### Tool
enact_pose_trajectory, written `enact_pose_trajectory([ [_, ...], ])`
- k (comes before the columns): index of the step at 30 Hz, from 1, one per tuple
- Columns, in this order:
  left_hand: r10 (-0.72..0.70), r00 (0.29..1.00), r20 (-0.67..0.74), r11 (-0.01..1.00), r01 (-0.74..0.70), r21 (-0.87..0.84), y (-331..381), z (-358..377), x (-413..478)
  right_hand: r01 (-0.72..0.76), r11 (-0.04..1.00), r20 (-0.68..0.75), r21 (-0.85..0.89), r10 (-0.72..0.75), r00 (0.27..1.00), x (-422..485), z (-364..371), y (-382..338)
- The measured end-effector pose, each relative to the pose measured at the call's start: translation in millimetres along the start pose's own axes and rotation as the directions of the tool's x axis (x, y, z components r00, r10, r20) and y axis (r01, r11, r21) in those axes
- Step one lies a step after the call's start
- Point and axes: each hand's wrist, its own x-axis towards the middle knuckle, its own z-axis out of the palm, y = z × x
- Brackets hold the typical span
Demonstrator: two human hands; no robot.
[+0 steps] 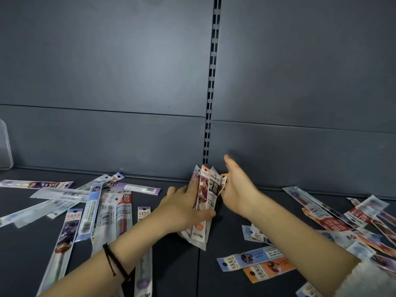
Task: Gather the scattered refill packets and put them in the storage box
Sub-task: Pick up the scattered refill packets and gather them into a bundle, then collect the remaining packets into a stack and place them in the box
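Upright in the middle of the dark shelf stands a bundle of refill packets (pixel 206 196), long thin printed sleeves. My left hand (pixel 184 209) wraps around its lower half, thumb across the front. My right hand (pixel 236 185) presses against the bundle's right upper edge, fingers stretched up. Loose packets (pixel 90 209) lie scattered in a heap on the left, and more loose packets (pixel 334 219) lie on the right. A clear plastic storage box (pixel 5 146) shows only as a sliver at the left edge.
The dark grey shelf surface (pixel 229 219) runs to a grey back panel (pixel 107 71) with a slotted upright rail (pixel 211 82). A black cord bracelet (pixel 115 262) sits on my left wrist.
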Motion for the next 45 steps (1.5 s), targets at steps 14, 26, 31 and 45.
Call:
enact_pose_trajectory([
  [14,-0.049,0.979,-0.197,0.956,0.103,0.273,5,-8,-2,-0.056,0.966,-0.091,-0.252,0.034,0.995,-3,0,5],
  [26,0.003,0.986,-0.167,0.92,0.062,0.386,-42,-73,-24,0.418,0.441,0.277,-0.794,-0.349,0.895,-8,13,-4],
  [31,0.077,0.979,-0.187,0.761,0.063,0.645,-103,-109,-59,0.574,-0.022,0.565,-0.819,-0.204,0.799,-23,60,4],
  [45,0.166,0.955,-0.246,0.921,-0.061,0.384,-200,-123,-71,0.318,-0.044,0.32,-0.947,-0.033,0.947,-25,164,60],
])
